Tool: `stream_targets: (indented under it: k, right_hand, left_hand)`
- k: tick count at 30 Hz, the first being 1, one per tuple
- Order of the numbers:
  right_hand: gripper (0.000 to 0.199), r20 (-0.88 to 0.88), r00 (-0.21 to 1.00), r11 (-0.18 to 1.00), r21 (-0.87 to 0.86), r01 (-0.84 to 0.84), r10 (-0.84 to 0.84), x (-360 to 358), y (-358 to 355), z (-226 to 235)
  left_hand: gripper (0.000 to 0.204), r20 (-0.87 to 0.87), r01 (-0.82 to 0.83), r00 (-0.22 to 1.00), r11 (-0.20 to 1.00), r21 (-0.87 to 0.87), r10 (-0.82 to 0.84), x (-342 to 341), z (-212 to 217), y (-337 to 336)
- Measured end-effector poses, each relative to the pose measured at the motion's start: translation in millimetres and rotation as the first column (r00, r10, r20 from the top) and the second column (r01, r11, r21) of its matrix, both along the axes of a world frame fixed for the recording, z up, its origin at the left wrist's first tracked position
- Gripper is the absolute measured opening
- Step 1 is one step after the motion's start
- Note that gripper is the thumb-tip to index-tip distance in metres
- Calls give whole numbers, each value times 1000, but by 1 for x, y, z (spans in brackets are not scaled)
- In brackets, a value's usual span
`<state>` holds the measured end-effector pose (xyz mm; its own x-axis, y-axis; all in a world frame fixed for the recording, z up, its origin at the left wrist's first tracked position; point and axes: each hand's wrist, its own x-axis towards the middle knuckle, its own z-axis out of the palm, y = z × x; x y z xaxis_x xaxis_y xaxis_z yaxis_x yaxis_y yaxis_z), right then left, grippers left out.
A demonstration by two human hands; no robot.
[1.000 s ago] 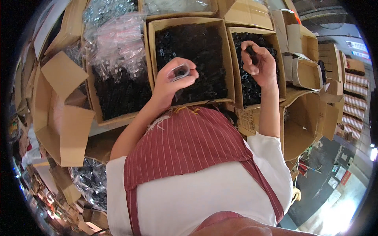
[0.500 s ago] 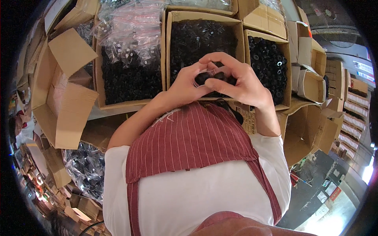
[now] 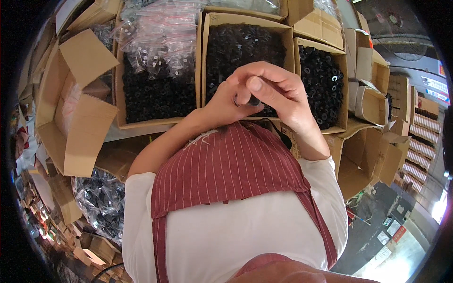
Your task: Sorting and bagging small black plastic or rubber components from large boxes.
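Note:
My left hand (image 3: 225, 100) and my right hand (image 3: 278, 92) meet over the front of the middle carton (image 3: 205, 70). My left fingers are curled round a small clear plastic bag, mostly hidden, with a black piece (image 3: 254, 101) showing below the fingers. The right hand's thumb and fingers are closed beside the left fingertips; what lies between them is hidden. Small black parts (image 3: 245, 45) fill the middle carton behind my hands. Black ring-shaped parts (image 3: 321, 80) fill the carton on the right.
To the left, clear zip bags (image 3: 163, 37) lie over black parts (image 3: 158, 101) in another carton. An open-flapped carton (image 3: 89, 134) stands farther left, above a large bag of black pieces (image 3: 100, 203). More open cartons (image 3: 361, 153) crowd the right side.
The gap between my hands has closed, hiding most of the bag and its black contents. My right thumb has moved up against the left fingertips.

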<state>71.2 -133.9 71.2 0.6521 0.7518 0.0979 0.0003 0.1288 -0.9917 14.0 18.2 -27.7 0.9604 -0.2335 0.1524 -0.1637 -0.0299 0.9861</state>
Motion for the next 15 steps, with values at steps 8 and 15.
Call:
stream_targets:
  k: [8, 15]
  right_hand:
    - [25, 775, 616, 952, -278, 128, 143, 17, -26, 8]
    - [21, 795, 606, 952, -182, 245, -4, 15, -30, 8]
  left_hand:
    - [36, -9, 72, 997, 979, -189, -75, 5, 14, 7]
    - [40, 188, 5, 982, 1000, 30, -10, 9, 27, 17]
